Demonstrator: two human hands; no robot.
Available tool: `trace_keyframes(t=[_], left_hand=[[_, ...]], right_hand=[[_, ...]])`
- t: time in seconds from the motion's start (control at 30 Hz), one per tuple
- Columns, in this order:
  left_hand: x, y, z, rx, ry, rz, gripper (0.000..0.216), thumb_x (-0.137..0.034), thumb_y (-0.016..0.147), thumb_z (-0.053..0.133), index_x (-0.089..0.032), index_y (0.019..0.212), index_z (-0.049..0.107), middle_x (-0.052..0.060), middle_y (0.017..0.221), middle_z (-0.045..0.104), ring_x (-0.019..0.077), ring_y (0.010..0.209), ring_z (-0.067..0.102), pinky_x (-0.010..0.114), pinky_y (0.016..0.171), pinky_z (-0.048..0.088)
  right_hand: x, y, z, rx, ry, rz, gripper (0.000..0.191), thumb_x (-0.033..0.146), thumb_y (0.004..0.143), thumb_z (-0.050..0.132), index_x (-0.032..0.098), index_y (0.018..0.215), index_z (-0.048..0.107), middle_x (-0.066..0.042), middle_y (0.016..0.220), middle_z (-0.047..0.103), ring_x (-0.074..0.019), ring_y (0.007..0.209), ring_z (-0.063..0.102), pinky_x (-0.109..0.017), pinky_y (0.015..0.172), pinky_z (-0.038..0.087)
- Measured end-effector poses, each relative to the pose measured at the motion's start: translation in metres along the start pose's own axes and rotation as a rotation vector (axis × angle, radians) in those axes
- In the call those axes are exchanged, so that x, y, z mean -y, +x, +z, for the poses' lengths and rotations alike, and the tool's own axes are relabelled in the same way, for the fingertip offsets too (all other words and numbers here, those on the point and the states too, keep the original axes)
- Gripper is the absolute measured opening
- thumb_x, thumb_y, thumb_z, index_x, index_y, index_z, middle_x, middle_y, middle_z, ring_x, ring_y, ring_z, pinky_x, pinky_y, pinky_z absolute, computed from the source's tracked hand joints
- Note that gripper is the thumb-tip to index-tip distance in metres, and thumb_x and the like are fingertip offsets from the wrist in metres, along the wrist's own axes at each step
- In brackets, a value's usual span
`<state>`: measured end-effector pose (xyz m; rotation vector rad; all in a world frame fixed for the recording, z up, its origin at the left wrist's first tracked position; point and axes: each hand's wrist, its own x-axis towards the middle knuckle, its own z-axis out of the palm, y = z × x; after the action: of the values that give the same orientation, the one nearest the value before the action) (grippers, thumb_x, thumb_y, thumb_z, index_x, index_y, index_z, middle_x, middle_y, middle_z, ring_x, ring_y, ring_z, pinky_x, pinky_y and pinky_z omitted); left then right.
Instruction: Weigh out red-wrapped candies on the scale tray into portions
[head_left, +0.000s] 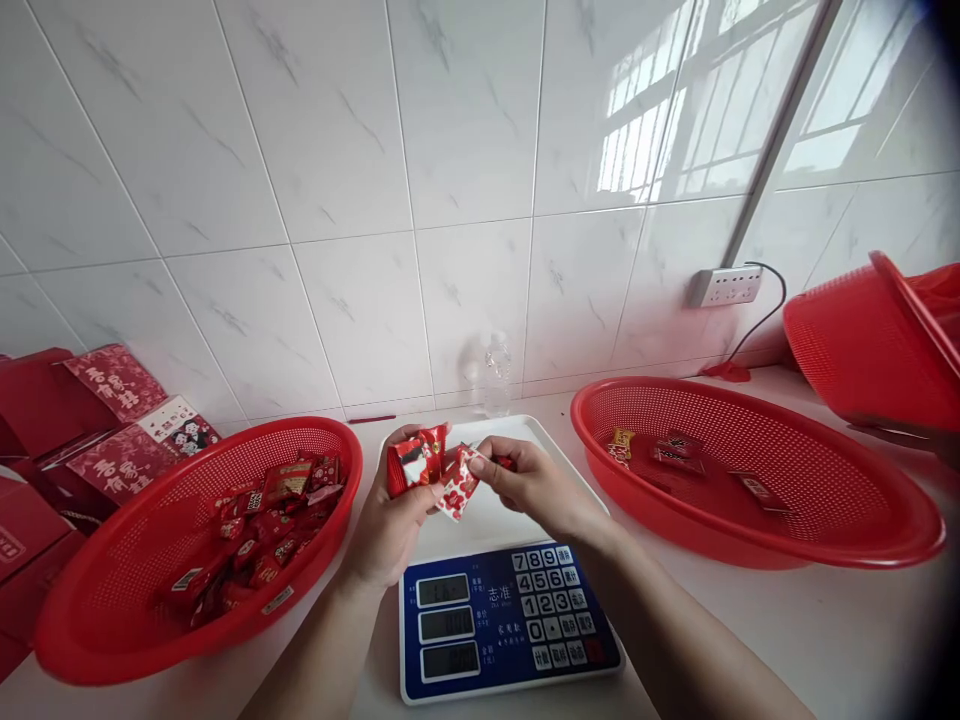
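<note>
My left hand (pixel 397 525) is closed around several red candy packets (pixel 417 462), held above the weighing scale's white pan (pixel 536 440). Between my two hands is a small white packet with red spots (pixel 457 487); the left thumb touches its lower edge. My right hand (pixel 521 480) pinches that packet's upper corner, and a bit of red wrapper shows behind its fingers. Under the hands sits the scale's blue panel (pixel 499 635), with number keys and three displays.
A red basket (pixel 112 500) of red-wrapped sweets (pixel 274 525) stands left, beside red printed boxes (pixel 120 385). Another red basket (pixel 720 400) with a few packets is at right. Behind are a clear bottle (pixel 496 375), a power strip (pixel 726 287) and a tilted red basket (pixel 840 340).
</note>
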<state>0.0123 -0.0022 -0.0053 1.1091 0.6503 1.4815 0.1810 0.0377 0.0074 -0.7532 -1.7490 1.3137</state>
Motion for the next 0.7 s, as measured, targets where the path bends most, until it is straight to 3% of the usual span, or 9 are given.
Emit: trace_keyframes(t=[0.1,0.23,0.33,0.43,0.5,0.57,0.63,0.7], left_hand=[[-0.002,0.006,-0.002,-0.113,-0.013,0.007,0.036,-0.015,0.071,0.068,-0.027,0.103,0.056,0.002,0.124,0.058,0.0296,0.116,0.054,0.044,0.084,0.053],[-0.010,0.012,-0.007,-0.296,0.022,0.049,0.027,-0.020,0.066,0.074,-0.020,0.090,0.062,0.003,0.102,0.063,0.0267,0.112,0.055,0.037,0.078,0.055],[-0.014,0.013,-0.012,-0.306,0.084,-0.005,0.028,-0.028,0.067,0.075,-0.020,0.090,0.061,0.002,0.098,0.062,0.0202,0.096,0.060,0.032,0.070,0.056],[-0.011,0.012,-0.013,-0.257,0.173,-0.043,0.030,-0.036,0.072,0.072,-0.023,0.096,0.059,0.001,0.100,0.061,0.0155,0.084,0.059,0.029,0.065,0.055],[-0.005,0.011,-0.013,-0.216,0.278,-0.027,0.030,-0.043,0.076,0.067,-0.021,0.095,0.059,0.002,0.097,0.062,0.0155,0.082,0.059,0.027,0.063,0.053],[0.002,0.010,-0.010,-0.165,0.416,0.012,0.029,-0.044,0.079,0.064,-0.019,0.094,0.060,0.004,0.093,0.064,0.0161,0.082,0.060,0.027,0.067,0.052],[0.008,0.008,-0.005,-0.095,0.508,0.043,0.029,-0.041,0.080,0.063,-0.019,0.098,0.062,0.005,0.093,0.066,0.0172,0.087,0.061,0.028,0.076,0.051],[0.010,0.006,-0.001,-0.032,0.522,0.052,0.030,-0.039,0.081,0.063,-0.019,0.104,0.062,0.006,0.097,0.067,0.0184,0.091,0.061,0.029,0.080,0.050]], right_hand=[[0.000,0.000,-0.020,-0.052,-0.076,0.056,0.039,0.057,0.079,0.056,0.020,0.068,0.050,0.007,0.054,0.036,-0.0073,0.046,0.029,-0.023,0.043,0.022],[-0.006,0.002,-0.047,-0.028,-0.363,0.167,0.035,0.052,0.082,0.052,0.019,0.070,0.055,0.006,0.054,0.036,-0.0089,0.047,0.032,-0.024,0.045,0.025],[-0.015,0.005,-0.057,-0.075,-0.668,0.214,0.025,0.039,0.082,0.054,0.019,0.070,0.059,0.002,0.058,0.047,-0.0115,0.053,0.041,-0.026,0.050,0.029],[-0.020,0.007,-0.054,-0.229,-0.825,0.207,0.018,0.033,0.082,0.055,0.018,0.088,0.063,-0.002,0.068,0.058,-0.0159,0.063,0.050,-0.028,0.056,0.034],[-0.018,0.006,-0.047,-0.199,-0.723,0.165,0.027,0.040,0.084,0.052,0.018,0.097,0.063,-0.002,0.068,0.058,-0.0156,0.062,0.051,-0.028,0.056,0.035],[-0.012,0.004,-0.036,-0.039,-0.526,0.074,0.034,0.047,0.085,0.050,0.019,0.099,0.062,0.000,0.069,0.056,-0.0137,0.060,0.049,-0.027,0.055,0.036],[-0.006,0.002,-0.025,0.085,-0.368,-0.028,0.034,0.050,0.084,0.052,0.018,0.094,0.062,0.001,0.072,0.055,-0.0125,0.062,0.047,-0.026,0.057,0.037],[-0.003,0.000,-0.016,0.097,-0.294,-0.080,0.032,0.048,0.084,0.053,0.017,0.085,0.060,0.001,0.072,0.054,-0.0120,0.065,0.046,-0.026,0.060,0.037]])
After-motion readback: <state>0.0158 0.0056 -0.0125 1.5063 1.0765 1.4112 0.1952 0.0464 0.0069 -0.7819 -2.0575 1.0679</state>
